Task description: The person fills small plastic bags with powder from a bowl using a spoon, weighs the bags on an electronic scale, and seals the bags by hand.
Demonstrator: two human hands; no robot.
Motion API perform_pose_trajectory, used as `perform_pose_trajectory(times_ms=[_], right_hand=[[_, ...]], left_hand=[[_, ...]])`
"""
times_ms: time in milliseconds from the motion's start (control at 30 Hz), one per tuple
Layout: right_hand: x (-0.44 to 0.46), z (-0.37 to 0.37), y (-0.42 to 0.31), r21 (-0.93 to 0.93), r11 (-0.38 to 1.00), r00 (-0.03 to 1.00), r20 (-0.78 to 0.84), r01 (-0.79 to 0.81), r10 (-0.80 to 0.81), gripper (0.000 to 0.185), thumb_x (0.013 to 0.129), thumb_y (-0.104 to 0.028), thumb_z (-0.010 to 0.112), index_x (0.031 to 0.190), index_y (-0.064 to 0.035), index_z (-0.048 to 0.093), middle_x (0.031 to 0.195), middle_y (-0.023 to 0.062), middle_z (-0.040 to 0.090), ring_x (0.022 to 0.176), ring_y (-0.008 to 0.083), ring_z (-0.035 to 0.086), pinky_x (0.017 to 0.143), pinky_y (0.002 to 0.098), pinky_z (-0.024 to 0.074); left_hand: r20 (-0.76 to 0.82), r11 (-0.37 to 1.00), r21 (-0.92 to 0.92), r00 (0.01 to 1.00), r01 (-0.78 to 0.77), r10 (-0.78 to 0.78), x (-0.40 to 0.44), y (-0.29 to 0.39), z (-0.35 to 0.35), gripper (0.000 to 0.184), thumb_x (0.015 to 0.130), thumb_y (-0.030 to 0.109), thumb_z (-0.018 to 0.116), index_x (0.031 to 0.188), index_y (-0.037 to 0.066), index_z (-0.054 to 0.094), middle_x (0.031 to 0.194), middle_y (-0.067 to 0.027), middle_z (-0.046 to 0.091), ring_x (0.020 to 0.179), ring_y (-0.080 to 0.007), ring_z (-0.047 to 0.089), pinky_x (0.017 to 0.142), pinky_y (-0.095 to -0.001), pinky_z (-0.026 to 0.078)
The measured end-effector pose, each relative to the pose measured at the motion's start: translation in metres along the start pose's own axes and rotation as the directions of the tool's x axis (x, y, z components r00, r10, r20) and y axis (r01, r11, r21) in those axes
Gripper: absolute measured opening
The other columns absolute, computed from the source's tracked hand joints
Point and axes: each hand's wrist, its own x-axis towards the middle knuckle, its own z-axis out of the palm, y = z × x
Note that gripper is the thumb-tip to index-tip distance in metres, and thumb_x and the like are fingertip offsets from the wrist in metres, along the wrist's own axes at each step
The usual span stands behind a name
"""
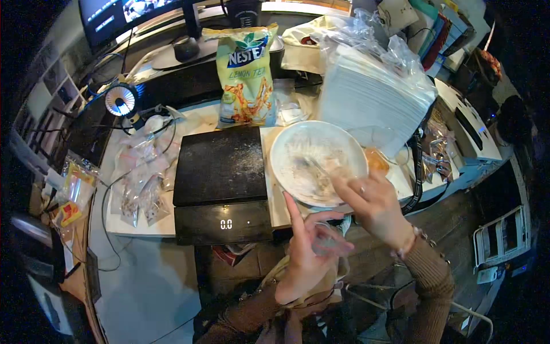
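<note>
A white bowl (277, 172) with brownish-white powder smeared inside stands on the table in front of me. My right hand (375, 209) is over its near right rim, fingers pinched on what looks like a spoon (316, 165), blurred against the powder. Just below the bowl, my left hand (312, 252) is curled around a small clear plastic bag (332, 242), one finger stretched up toward the rim. Left of the bowl lies a black digital scale (220, 166), dusted with powder and reading 0.0.
Behind the scale stands a yellow Nestea lemon tea pouch (245, 80). A stack of white foam sheets (372, 94) under clear plastic leans behind the bowl. Small filled plastic bags (140, 189) and a small fan (121, 102) are at left. Something orange (376, 159) sits right of the bowl.
</note>
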Motion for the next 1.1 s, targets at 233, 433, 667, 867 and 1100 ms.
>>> perform_pose_trajectory(times_ms=[233, 433, 667, 867, 1100], right_hand=[[-0.008, -0.035, -0.045, 0.046, 0.951, 0.95, -0.047, -0.307, 0.309, 0.034, 0.07, 0.008, 0.051, 0.102, 0.0021, 0.058, 0.06, 0.0059, 0.05, 0.053, 0.0167, 0.049, 0.053, 0.0268, 0.0389], [-0.012, -0.014, -0.073, 0.421, 0.716, 0.791, 0.003, -0.556, 0.612, 0.033, 0.069, 0.011, 0.055, 0.099, 0.0008, 0.059, 0.065, 0.01, 0.056, 0.054, 0.0203, 0.056, 0.05, 0.0275, 0.0434], [-0.017, -0.015, -0.052, 0.206, 0.825, 0.841, -0.019, -0.526, 0.541, 0.022, 0.074, 0.01, 0.052, 0.094, 0.0021, 0.059, 0.061, 0.0074, 0.053, 0.051, 0.0116, 0.049, 0.047, 0.0219, 0.0381], [-0.009, -0.014, -0.056, 0.301, 0.8, 0.816, -0.105, -0.518, 0.568, 0.019, 0.076, 0.008, 0.052, 0.092, 0.002, 0.06, 0.059, 0.0064, 0.051, 0.049, 0.008, 0.046, 0.046, 0.0197, 0.0358], [-0.021, -0.004, -0.044, 0.27, 0.808, 0.835, -0.023, -0.524, 0.549, 0.021, 0.076, 0.01, 0.05, 0.094, 0.0029, 0.059, 0.064, 0.0085, 0.055, 0.051, 0.01, 0.049, 0.049, 0.0206, 0.0377]], left_hand=[[0.04, 1.0, -0.017, 0.999, -0.01, 0.01, -0.002, -0.006, 0.0, 0.114, 0.069, -0.002, 0.069, 0.131, 0.01, -0.027, 0.106, -0.0154, 0.053, 0.07, -0.0121, 0.054, 0.062, -0.0233, 0.048], [0.028, 0.997, -0.072, 0.999, 0.04, -0.038, -0.003, -0.002, -0.001, 0.118, 0.067, 0.005, 0.073, 0.132, 0.009, -0.025, 0.105, -0.0145, 0.054, 0.07, -0.0113, 0.053, 0.061, -0.0221, 0.046], [0.045, 1.0, 0.01, 0.999, -0.005, 0.005, -0.003, -0.004, -0.001, 0.116, 0.069, 0.004, 0.072, 0.132, 0.009, -0.024, 0.103, -0.0144, 0.055, 0.069, -0.0119, 0.053, 0.061, -0.0223, 0.046], [0.018, 1.0, -0.031, 1.0, -0.002, 0.002, -0.004, -0.009, 0.003, 0.116, 0.069, 0.007, 0.073, 0.133, 0.008, -0.024, 0.104, -0.0152, 0.055, 0.068, -0.013, 0.054, 0.061, -0.0236, 0.047], [0.047, 0.99, 0.128, 0.997, -0.059, 0.054, -0.003, -0.012, -0.002, 0.116, 0.068, 0.009, 0.074, 0.133, 0.005, -0.023, 0.103, -0.0163, 0.055, 0.071, -0.0151, 0.056, 0.061, -0.0246, 0.047]])
